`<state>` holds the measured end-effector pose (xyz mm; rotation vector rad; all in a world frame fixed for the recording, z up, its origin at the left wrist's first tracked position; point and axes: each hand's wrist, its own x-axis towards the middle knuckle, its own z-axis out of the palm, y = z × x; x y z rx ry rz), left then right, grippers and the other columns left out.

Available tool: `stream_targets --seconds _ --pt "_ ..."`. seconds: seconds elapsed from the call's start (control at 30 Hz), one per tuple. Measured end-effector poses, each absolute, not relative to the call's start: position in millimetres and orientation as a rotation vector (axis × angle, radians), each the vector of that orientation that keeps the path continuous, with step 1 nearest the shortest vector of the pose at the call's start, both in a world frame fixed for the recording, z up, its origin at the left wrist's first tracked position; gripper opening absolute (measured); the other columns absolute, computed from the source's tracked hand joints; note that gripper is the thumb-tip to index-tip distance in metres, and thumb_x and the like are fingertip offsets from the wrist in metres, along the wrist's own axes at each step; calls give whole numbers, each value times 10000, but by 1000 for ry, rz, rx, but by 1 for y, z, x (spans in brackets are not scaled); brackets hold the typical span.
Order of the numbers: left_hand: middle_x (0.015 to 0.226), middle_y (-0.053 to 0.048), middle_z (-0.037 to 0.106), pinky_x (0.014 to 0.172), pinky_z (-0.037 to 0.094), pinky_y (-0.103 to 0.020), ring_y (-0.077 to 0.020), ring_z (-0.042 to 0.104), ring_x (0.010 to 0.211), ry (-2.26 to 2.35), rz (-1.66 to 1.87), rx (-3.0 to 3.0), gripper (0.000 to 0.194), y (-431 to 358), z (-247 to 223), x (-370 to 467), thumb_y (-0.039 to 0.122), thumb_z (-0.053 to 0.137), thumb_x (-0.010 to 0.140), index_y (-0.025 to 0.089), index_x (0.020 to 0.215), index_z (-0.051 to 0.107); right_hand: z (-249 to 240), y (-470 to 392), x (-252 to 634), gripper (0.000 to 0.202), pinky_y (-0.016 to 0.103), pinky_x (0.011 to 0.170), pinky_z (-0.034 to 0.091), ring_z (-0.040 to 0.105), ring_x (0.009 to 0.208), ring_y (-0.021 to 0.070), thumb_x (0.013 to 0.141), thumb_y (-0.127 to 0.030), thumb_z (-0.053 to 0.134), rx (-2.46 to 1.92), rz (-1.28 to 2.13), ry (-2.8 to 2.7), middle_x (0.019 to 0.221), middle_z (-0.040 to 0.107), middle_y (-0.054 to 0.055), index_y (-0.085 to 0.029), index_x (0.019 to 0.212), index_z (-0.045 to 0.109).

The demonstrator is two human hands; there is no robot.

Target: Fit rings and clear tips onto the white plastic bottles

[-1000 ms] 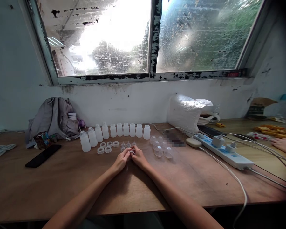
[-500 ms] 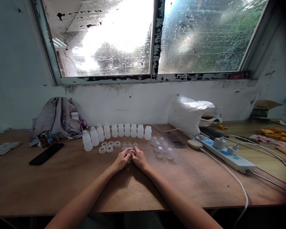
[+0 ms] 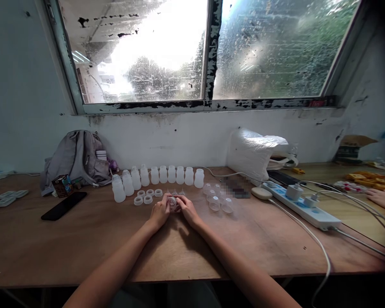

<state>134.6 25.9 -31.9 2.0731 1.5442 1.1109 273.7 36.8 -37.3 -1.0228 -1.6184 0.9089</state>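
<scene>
Between my hands is a white bottle collar ring with a clear centre, probably a teat, its round face toward me. My left hand grips its left side with closed fingers. On the other side, the bent fingers of my right hand press against the ring. Clear teats stand just behind, partly hidden by my hands. To the left lie several loose white collar rings. A row of frosted baby bottles stands farther back; the leftmost ones, such as a bottle, carry tops. Clear dome caps sit to the right.
A black phone, a small box and a grey backpack are at left. Right of the caps are a white round device and a power strip with trailing cables. Another person's hand rests at far right.
The ring has turned up to face me and shifted slightly left with my left hand. My right hand's fingers have moved a little apart from my left hand.
</scene>
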Motion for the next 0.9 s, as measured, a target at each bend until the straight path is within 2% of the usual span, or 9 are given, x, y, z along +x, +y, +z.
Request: stream_targets --seconds 0.2,0.3,0.4,0.53,0.67,0.8,0.9 --pt "715 -55 630 572 366 -243 -197 595 661 1560 1148 2092 239 27 -32 132 343 377 823 214 974 509 -32 30 274 263 240 558 459 573 617 132 780 -359 432 -1000 806 -1692 762 624 42 -166 894 569" --pt "701 -37 635 549 360 -226 -177 592 631 1544 1136 2137 199 24 -29 133 321 401 810 216 934 515 -34 30 272 208 242 567 446 558 585 127 759 -301 457 -1028 743 -1724 701 616 27 -161 875 559" --pt "657 -11 630 515 344 -212 -151 570 560 1515 1109 2172 164 21 -27 135 306 412 800 221 895 515 -38 32 271 119 232 559 425 538 580 123 727 -234 469 -1050 638 -1733 666 602 18 -160 776 547" --pt "634 1 614 505 338 -209 -137 550 534 1471 1131 2179 151 20 -27 136 308 415 799 221 881 508 -36 32 273 123 218 504 399 501 524 110 733 -274 469 -1046 619 -1725 596 562 -1 -165 713 523" --pt "632 -1 595 521 368 -215 -127 546 526 1381 1276 2045 195 26 -32 135 327 375 825 202 944 465 -32 32 276 231 225 512 432 540 559 115 743 -376 480 -953 840 -1675 667 583 10 -170 838 528" --pt "592 13 572 406 353 -204 -88 446 349 1280 1304 1829 257 32 -35 134 395 337 835 177 954 405 -36 38 275 349 203 374 393 519 461 103 778 -436 409 -923 1081 -1517 689 581 8 -192 1024 450" --pt "607 8 579 357 348 -195 -82 441 329 1188 1242 1794 289 31 -35 133 426 354 823 175 957 408 -41 40 275 305 187 324 340 461 394 81 744 -416 480 -916 1077 -1549 639 559 -9 -181 938 492"
